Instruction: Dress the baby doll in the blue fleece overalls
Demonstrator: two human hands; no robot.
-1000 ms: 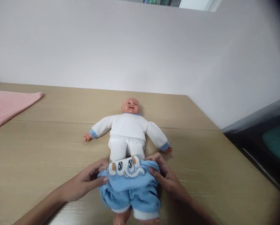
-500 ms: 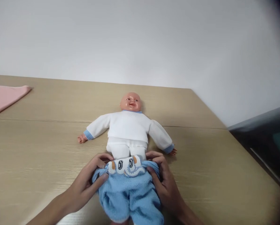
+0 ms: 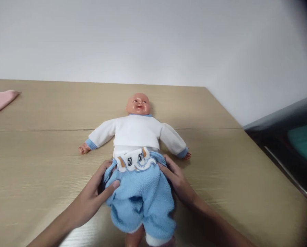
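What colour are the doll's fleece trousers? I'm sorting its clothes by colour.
Light blue trousers, white cuffs, with a white cartoon-eyed patch at the waistband; head view.

This looks like a plain indoor room, maybe a home or a simple practice room; I cannot tell which. A wide table (image 3: 40, 164) of light wood grain stands against a bare white wall (image 3: 153, 37). On it lies a baby doll (image 3: 136, 132) in small clothes, and a pink cloth (image 3: 0, 100) is at the far left edge. At the right there is a dark surface (image 3: 287, 144), too blurred to tell what it is
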